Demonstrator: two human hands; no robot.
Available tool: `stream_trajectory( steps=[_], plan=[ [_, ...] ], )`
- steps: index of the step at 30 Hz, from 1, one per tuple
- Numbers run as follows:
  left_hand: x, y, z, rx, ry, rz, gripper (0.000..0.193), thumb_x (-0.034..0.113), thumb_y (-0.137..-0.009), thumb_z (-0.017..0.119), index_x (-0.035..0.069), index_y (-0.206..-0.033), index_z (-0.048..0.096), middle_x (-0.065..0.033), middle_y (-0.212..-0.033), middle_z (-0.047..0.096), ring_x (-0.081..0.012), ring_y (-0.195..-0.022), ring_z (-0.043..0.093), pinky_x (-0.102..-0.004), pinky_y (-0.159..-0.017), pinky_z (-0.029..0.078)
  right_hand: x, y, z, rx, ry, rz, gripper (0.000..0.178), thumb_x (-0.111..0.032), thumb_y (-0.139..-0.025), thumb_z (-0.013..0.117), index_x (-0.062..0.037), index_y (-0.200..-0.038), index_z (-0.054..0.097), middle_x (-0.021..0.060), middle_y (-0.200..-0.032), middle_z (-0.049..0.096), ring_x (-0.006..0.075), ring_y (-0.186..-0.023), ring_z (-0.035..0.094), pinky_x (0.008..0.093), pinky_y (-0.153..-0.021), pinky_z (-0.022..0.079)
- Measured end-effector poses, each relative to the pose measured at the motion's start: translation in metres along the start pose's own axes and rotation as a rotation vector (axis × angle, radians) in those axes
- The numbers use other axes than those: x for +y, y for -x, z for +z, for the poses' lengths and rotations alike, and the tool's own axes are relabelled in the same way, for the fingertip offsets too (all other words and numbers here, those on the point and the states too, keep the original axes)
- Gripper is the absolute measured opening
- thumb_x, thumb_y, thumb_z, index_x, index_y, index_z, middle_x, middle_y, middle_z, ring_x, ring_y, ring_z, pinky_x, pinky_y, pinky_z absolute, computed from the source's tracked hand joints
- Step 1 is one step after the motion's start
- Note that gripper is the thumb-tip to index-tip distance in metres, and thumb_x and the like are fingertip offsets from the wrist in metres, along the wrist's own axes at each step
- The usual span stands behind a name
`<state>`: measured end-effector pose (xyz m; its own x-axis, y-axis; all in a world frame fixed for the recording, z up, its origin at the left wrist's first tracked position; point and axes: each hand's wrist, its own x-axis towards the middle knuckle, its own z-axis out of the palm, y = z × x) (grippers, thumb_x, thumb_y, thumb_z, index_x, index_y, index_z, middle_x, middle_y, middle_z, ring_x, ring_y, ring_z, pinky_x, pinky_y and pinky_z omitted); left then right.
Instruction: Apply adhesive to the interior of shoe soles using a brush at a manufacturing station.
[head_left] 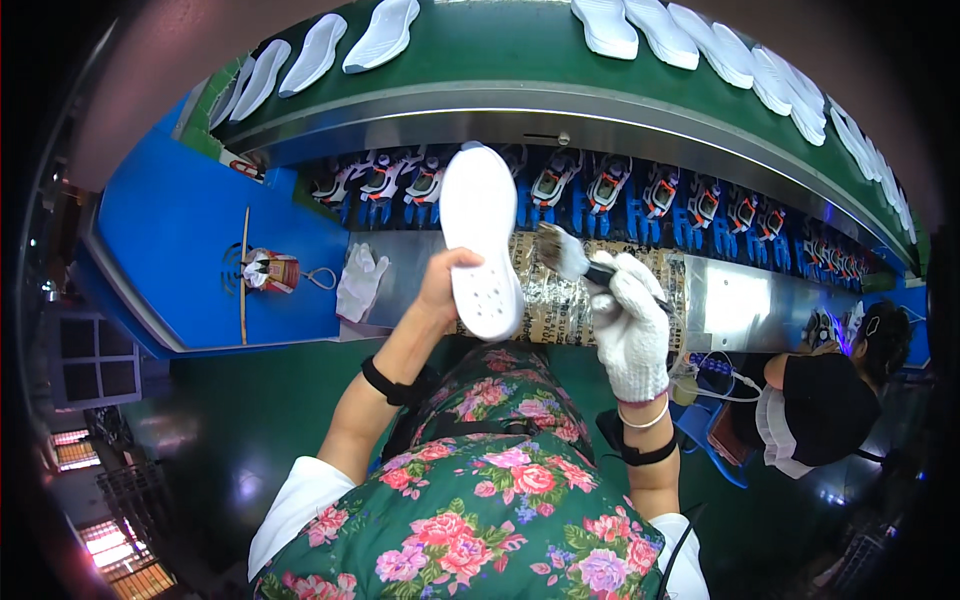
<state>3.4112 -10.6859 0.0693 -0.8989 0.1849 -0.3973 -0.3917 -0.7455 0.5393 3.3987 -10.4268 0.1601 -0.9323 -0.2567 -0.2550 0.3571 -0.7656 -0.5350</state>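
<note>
My bare left hand [447, 288] grips a white shoe sole [481, 220] near its lower end, thumb on the face turned toward me. Several small holes show in that lower part. To the right, my right hand [631, 322], in a white knitted glove, is closed round the dark handle of a brush [567, 252]. The brush's brownish bristles point up and left, a short way from the sole and apart from it. Under both hands lies a metal bench edge partly covered with printed brown tape [540, 300].
Several shoe uppers [607, 185] on blue holders stand in a row behind the bench. Beyond them, a green conveyor belt [480, 45] carries white soles [385, 35]. A white glove [361, 283] lies left, near a container [272, 270] on a blue table. Another person [815, 400] sits at right.
</note>
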Motion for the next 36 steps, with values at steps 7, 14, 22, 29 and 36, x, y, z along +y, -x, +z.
stream_trajectory(
  steps=[7, 14, 22, 29, 36],
  plan=[
    [-0.051, 0.036, 0.05, -0.296, 0.582, -0.095, 0.083, 0.066, -0.092, 0.048, -0.004, -0.136, 0.047, -0.0247, -0.129, 0.058, -0.0423, -0.109, 0.062, -0.0526, -0.099, 0.049, 0.005, 0.004, 0.036, -0.186, 0.821, -0.341, 0.028, 0.0, -0.081, 0.076, 0.0033, -0.109, 0.072, 0.0117, -0.097, 0.074, 0.0154, -0.084, 0.07, 0.0272, -0.077, 0.056],
    [-0.056, 0.029, 0.072, -0.314, 0.349, -0.016, 0.11, 0.092, -0.08, 0.008, 0.006, -0.134, 0.052, -0.0183, -0.112, 0.063, -0.0324, -0.099, 0.066, -0.0492, -0.088, 0.054, -0.001, -0.008, 0.035, -0.289, 1.244, -0.843, 0.026, 0.0, -0.076, 0.076, -0.0015, -0.102, 0.074, 0.0146, -0.097, 0.073, 0.024, -0.082, 0.07, 0.0329, -0.074, 0.056],
    [-0.067, 0.033, 0.062, -0.141, -0.053, 0.057, 0.099, 0.084, -0.089, 0.015, 0.011, -0.156, 0.025, -0.0132, -0.155, 0.038, -0.0295, -0.14, 0.042, -0.0463, -0.116, 0.035, 0.016, 0.02, 0.035, -0.653, 1.394, -0.904, 0.036, 0.004, -0.071, 0.075, -0.0059, -0.105, 0.073, 0.0137, -0.102, 0.072, 0.028, -0.086, 0.07, 0.0376, -0.078, 0.056],
    [-0.058, 0.029, 0.066, -0.124, -0.003, 0.081, 0.1, 0.085, -0.088, 0.013, 0.011, -0.152, 0.033, -0.0142, -0.143, 0.05, -0.029, -0.129, 0.053, -0.0449, -0.11, 0.043, 0.009, 0.01, 0.023, -0.651, 1.497, -0.978, 0.042, 0.002, -0.069, 0.074, -0.0058, -0.111, 0.072, 0.0166, -0.11, 0.071, 0.0335, -0.097, 0.069, 0.0407, -0.085, 0.055],
    [-0.05, 0.013, 0.054, -0.078, 0.115, 0.107, 0.098, 0.085, -0.088, 0.021, 0.01, -0.149, 0.037, -0.0158, -0.136, 0.057, -0.0303, -0.118, 0.061, -0.0457, -0.102, 0.05, 0.002, 0.0, 0.02, -0.55, 1.315, -0.943, 0.029, 0.001, -0.073, 0.074, -0.004, -0.101, 0.074, 0.016, -0.103, 0.072, 0.0301, -0.091, 0.071, 0.0377, -0.082, 0.056]
  ],
)
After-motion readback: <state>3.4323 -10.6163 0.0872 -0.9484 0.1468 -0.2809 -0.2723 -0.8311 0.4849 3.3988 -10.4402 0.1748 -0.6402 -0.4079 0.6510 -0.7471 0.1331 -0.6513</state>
